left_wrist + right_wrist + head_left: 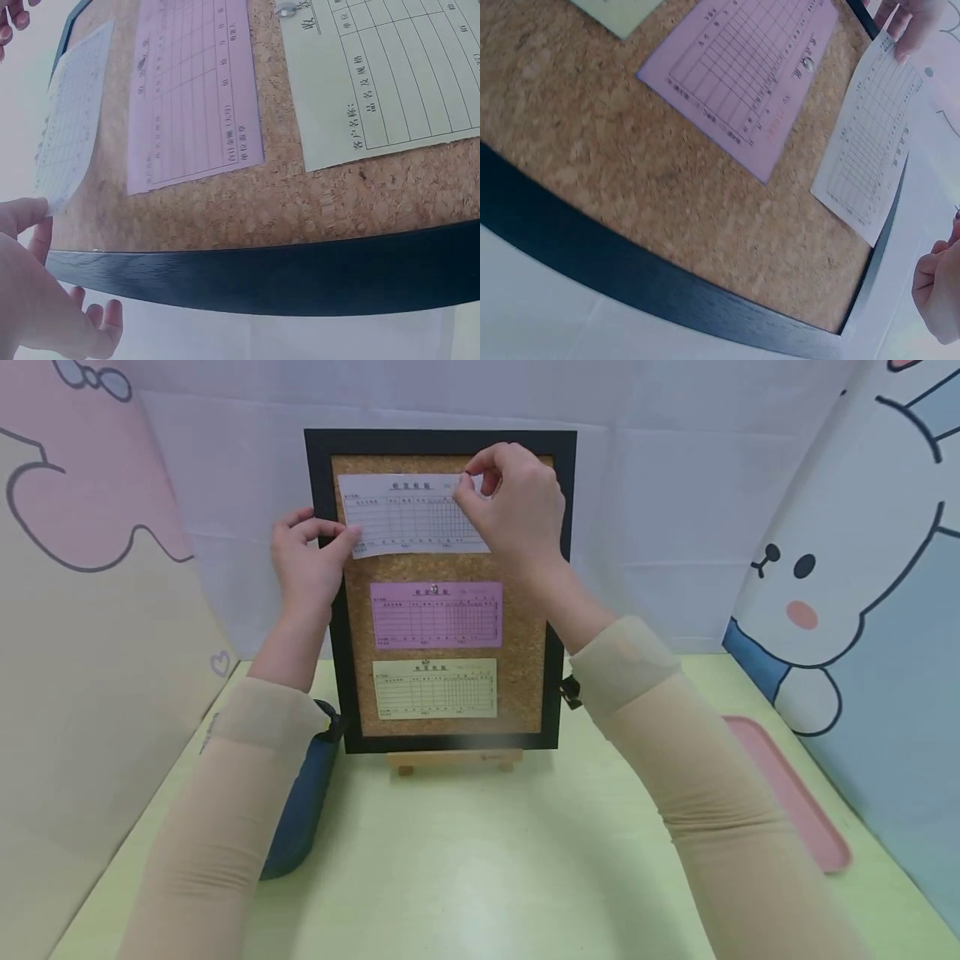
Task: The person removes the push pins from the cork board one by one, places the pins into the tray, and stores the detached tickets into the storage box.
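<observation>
A white form slip [408, 514] lies at the top of a black-framed cork board [525, 693]. My left hand [307, 556] pinches the slip's lower left corner between thumb and finger, its other fingers behind the frame's left edge. In the left wrist view the slip's held end curls off the cork. My right hand [521, 506] is raised in front of the slip's upper right part, thumb and forefinger together on what looks like a small pin, mostly hidden by the fingers. Below, a purple slip [437, 618] and a yellow slip [435, 693] each hang from a pin at the top edge.
The board stands on a wooden easel [453, 758] on a pale green table [465, 860]. A dark blue container [300, 818] is partly behind my left forearm; a pink tray [795, 793] lies at the right. Cartoon-print side panels and a white cloth enclose the table.
</observation>
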The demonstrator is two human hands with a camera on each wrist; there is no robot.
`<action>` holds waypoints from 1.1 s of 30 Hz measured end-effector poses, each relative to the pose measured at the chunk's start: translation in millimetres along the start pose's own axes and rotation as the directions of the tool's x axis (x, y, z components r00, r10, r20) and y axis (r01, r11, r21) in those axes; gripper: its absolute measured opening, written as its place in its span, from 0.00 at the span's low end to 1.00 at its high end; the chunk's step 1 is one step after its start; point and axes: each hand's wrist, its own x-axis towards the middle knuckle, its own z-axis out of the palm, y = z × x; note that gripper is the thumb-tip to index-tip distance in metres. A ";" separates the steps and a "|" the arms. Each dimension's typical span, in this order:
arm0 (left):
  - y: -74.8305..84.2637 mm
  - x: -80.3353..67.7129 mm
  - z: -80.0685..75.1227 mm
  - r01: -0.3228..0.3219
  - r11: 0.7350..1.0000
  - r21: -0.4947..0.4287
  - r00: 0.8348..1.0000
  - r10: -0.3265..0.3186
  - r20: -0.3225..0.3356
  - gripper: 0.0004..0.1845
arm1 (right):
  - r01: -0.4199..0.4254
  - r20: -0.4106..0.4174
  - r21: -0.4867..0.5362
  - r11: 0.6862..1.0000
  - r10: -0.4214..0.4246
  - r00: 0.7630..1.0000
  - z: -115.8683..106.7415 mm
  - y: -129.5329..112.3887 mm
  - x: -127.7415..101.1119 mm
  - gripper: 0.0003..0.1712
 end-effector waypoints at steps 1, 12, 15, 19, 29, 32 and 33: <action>1.9 -1.1 -0.6 0.000 1.000 0.011 1.000 0.000 -0.005 0.11 | 0.010 -0.002 0.011 1.000 -0.010 1.000 -4.0 0.7 0.0 0.13; 18.1 -14.2 -8.2 -0.005 0.997 -0.073 1.000 0.004 -0.009 0.13 | 0.005 0.008 0.085 0.996 -0.005 1.000 -48.9 3.3 -0.4 0.13; 18.7 -18.6 -11.6 -0.001 0.995 -0.100 1.000 0.002 0.013 0.14 | 0.017 0.005 0.083 0.996 -0.018 1.000 -58.3 5.0 -2.4 0.13; 18.8 -23.9 -16.1 -0.035 0.996 -0.077 0.999 0.037 0.020 0.15 | 0.067 -0.015 0.072 0.995 -0.066 0.998 -71.8 8.6 -6.1 0.13; 19.9 -39.0 -26.1 -0.279 0.956 0.094 0.959 0.283 -0.024 0.16 | 0.080 -0.030 0.036 0.996 -0.079 0.996 -104.5 19.6 -18.1 0.13; 21.2 -45.2 -29.4 -0.318 0.938 0.140 0.945 0.325 -0.031 0.18 | 0.077 -0.045 0.038 0.996 -0.075 0.996 -112.4 24.8 -22.5 0.12; 21.8 -47.2 -30.7 -0.325 0.933 0.152 0.942 0.333 -0.032 0.18 | 0.079 -0.050 0.038 0.996 -0.077 0.996 -115.1 26.6 -23.8 0.12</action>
